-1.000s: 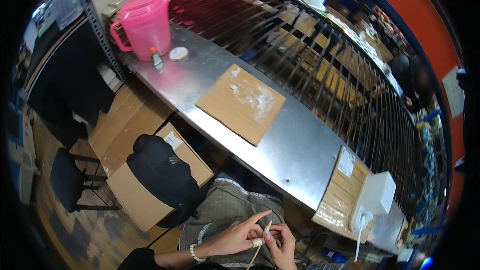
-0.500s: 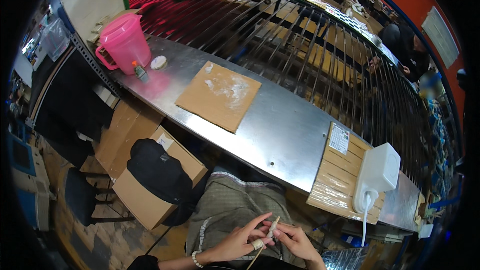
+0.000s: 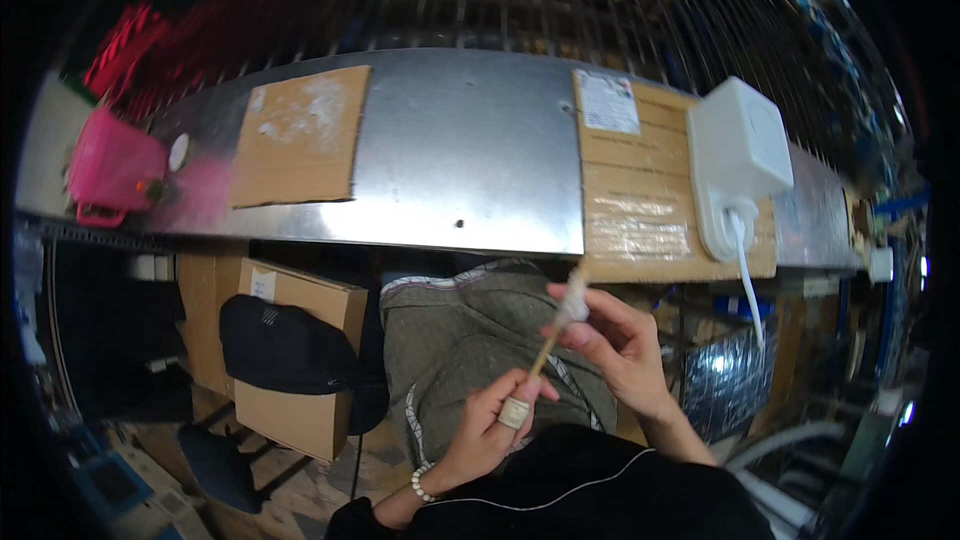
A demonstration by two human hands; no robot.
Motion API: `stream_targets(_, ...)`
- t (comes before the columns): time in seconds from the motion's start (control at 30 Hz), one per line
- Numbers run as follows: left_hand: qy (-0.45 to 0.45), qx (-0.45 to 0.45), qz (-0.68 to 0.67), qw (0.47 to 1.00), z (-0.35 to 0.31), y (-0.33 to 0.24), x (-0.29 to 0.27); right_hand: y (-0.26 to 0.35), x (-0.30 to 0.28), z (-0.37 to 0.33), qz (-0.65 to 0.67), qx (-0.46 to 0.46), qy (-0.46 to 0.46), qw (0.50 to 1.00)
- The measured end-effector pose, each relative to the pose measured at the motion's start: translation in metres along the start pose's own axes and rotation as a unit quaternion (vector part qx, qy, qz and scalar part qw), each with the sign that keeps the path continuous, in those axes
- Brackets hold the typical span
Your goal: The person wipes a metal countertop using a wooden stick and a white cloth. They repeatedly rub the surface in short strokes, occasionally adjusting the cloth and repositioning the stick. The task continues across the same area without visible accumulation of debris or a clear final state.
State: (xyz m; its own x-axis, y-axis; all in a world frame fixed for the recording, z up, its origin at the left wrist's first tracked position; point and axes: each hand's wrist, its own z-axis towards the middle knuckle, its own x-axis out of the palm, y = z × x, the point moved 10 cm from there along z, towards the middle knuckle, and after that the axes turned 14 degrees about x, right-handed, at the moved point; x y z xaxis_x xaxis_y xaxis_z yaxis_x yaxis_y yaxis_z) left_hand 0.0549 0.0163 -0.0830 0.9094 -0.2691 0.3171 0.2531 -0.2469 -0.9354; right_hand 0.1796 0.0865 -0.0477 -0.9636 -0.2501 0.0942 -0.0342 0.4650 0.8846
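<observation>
A metal counter (image 3: pixel 460 150) is running across the view ahead of you; an olive-grey garment (image 3: pixel 450 340) is covering your legs. To the left, a cardboard box (image 3: pixel 300 420) is supporting a black cloth item (image 3: pixel 275 340). On the counter, a brown cardboard panel (image 3: pixel 640 215) is lying beneath a white boxy device (image 3: pixel 740 150) with a cord, and a pink jug (image 3: pixel 115 165) is standing at the far left.

Your left hand (image 3: pixel 495 420) is grasping the lower part of a thin stick (image 3: pixel 545 352). Your right hand (image 3: pixel 620 350) is pinching a pale wad (image 3: pixel 573 306) near the stick's upper end, thumb against fingertips. The stick is slanting between your hands, above the garment and near the counter's front edge.

Handling, by judgement: the stick is looking light, stiff and dry, probably snapping if bent hard; the bare shaft below the wad is offering the surest hold. The wad is looking soft and fibrous, likely squashing or slipping round under a firm pinch. It is blurring slightly, so its texture is uncertain.

Writing: a paper label (image 3: pixel 608 102) on the panel is carrying fine print and a coloured corner patch, too small for reading. A white label (image 3: pixel 263 285) on the box is showing a dark mark, also unclear.
</observation>
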Motion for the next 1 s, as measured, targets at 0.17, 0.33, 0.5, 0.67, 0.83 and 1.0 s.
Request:
stream_targets(0.17,0.0,0.039,0.012,0.999,0.013,-0.019,0.011,0.034,0.0,-0.004,-0.102,-0.077,-0.018,0.992)
stream_targets(0.33,0.01,0.087,0.051,0.995,0.02,-0.033,0.014,0.039,-0.004,-0.007,-0.09,-0.085,-0.044,0.991)
stream_targets(0.5,-0.007,0.068,0.051,0.996,0.026,-0.043,0.004,0.043,-0.001,-0.009,-0.116,-0.123,-0.061,0.984)
stream_targets(0.67,0.015,0.046,0.057,0.997,0.023,-0.044,0.007,0.057,0.002,-0.014,-0.185,-0.206,-0.103,0.955)
stream_targets(0.83,0.019,0.085,0.077,0.993,0.024,-0.052,0.015,0.073,0.006,-0.031,-0.309,-0.3,-0.195,0.881)
stream_targets(1.0,0.011,0.106,0.118,0.987,0.028,-0.06,0.021,0.076,0.005,-0.037,-0.317,-0.324,-0.254,0.854)
